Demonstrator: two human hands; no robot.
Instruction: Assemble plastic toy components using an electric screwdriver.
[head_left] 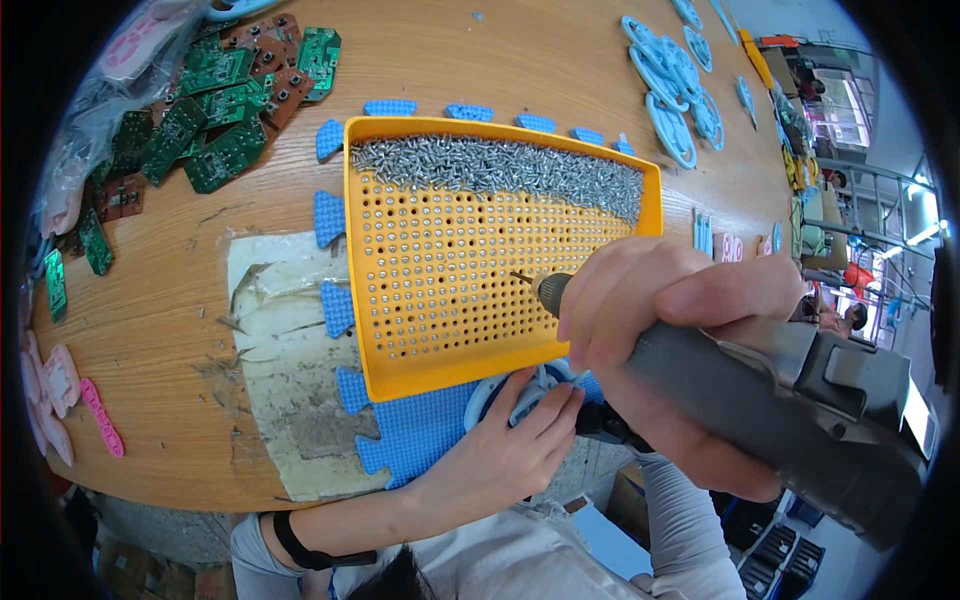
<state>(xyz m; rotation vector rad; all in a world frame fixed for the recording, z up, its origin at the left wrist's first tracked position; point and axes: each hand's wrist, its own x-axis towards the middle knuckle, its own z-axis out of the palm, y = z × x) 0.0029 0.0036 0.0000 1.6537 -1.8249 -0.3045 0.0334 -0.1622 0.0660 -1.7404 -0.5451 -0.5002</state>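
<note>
My right hand (650, 310) is wrapped round a dark grey electric screwdriver (770, 420), its thin bit pointing left over the perforated floor of a yellow screw tray (470, 377). Whether the bit touches a screw I cannot tell. Small silver screws stand upright in many of the tray's holes, and a heap of loose screws (500, 165) lies along its far side. Just below the near rim, my left hand (515, 435) has its fingers closed on a light blue plastic part (485, 398), partly hidden by the fingers. Under it is a blue foam mat (420, 430).
Green and brown circuit boards (220, 110) are piled at the far left, beside a clear plastic bag (95, 110). Pink plastic pieces (60, 385) lie at the left edge. Several light blue rings (670, 85) sit far right. A worn, dirty sheet (290, 380) covers the wooden table (180, 370) near the mat.
</note>
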